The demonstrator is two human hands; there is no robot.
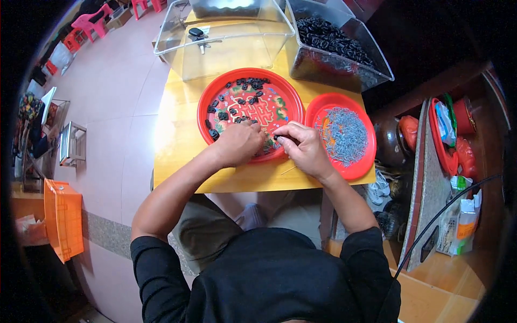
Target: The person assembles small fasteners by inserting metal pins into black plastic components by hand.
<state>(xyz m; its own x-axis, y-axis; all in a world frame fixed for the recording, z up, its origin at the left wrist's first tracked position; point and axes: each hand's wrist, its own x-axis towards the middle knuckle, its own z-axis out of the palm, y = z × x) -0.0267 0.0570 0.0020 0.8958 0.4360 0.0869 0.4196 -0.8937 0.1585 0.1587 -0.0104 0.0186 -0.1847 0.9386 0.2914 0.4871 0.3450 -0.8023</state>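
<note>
A large red round tray (pixel 280 90) with a patterned middle lies on a yellow table (pixel 177 145); several small black parts (pixel 249 84) are scattered over its far and left side. My left hand (pixel 238 143) rests knuckles-up on the tray's near edge, fingers curled, and I cannot see what is under it. My right hand (pixel 303 146) sits beside it at the tray's near right rim, pinching a small black part (pixel 277 138) between thumb and fingertips. A thin wooden stick (pixel 288 170) lies on the table just under my right hand.
A smaller red plate (pixel 362 164) with a heap of thin grey metal pieces (pixel 343 134) sits to the right. Behind stand a clear bin (pixel 226 46) and a clear bin of black parts (pixel 334 46). An orange crate (pixel 63 218) and pink stools (pixel 91 21) stand on the floor.
</note>
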